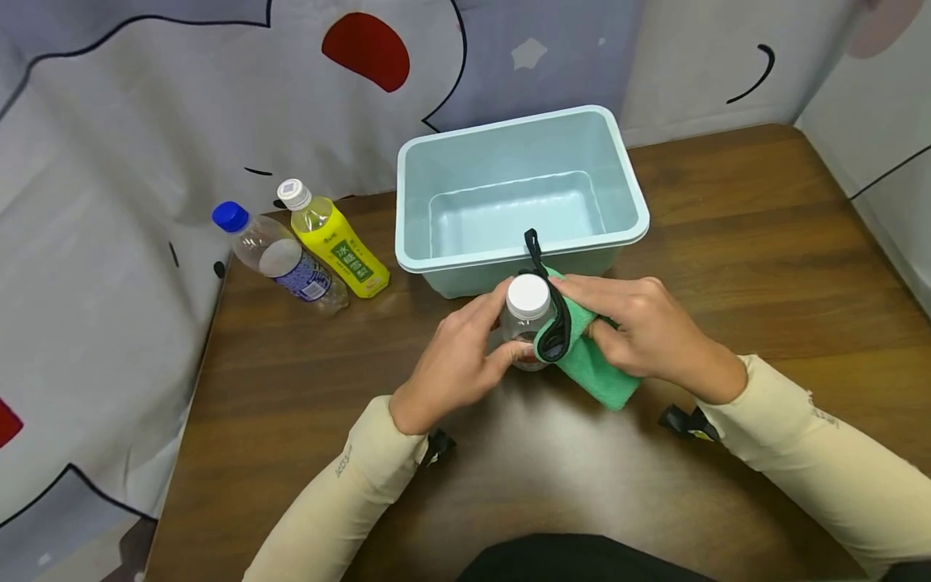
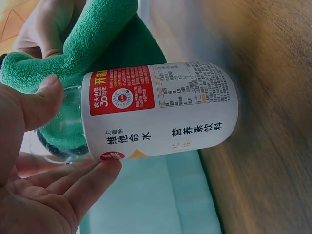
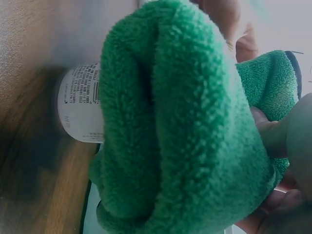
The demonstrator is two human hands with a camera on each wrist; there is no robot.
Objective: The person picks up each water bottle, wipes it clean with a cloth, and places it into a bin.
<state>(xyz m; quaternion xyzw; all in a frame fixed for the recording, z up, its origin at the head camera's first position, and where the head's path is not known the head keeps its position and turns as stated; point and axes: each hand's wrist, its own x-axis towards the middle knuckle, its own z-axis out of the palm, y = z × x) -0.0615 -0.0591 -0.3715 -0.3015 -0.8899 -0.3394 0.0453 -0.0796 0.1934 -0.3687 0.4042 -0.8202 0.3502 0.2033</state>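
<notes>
A clear bottle with a white cap (image 1: 528,296) stands upright on the table, close in front of the tub. My left hand (image 1: 461,352) grips its upper part, thumb on the near side and fingers behind. The left wrist view shows its white and red label (image 2: 161,109). My right hand (image 1: 647,327) holds a folded green towel (image 1: 600,372) against the bottle's right side. A black edging and loop (image 1: 556,331) on the towel lie beside the cap. In the right wrist view the bunched towel (image 3: 190,122) hides most of the bottle.
A pale blue-green tub (image 1: 633,210) stands behind the hands. To its left, a blue-capped bottle (image 1: 280,259) and a yellow-labelled bottle (image 1: 342,246) lean near the table's left edge. A patterned curtain (image 1: 182,105) hangs behind the wooden table (image 1: 735,242).
</notes>
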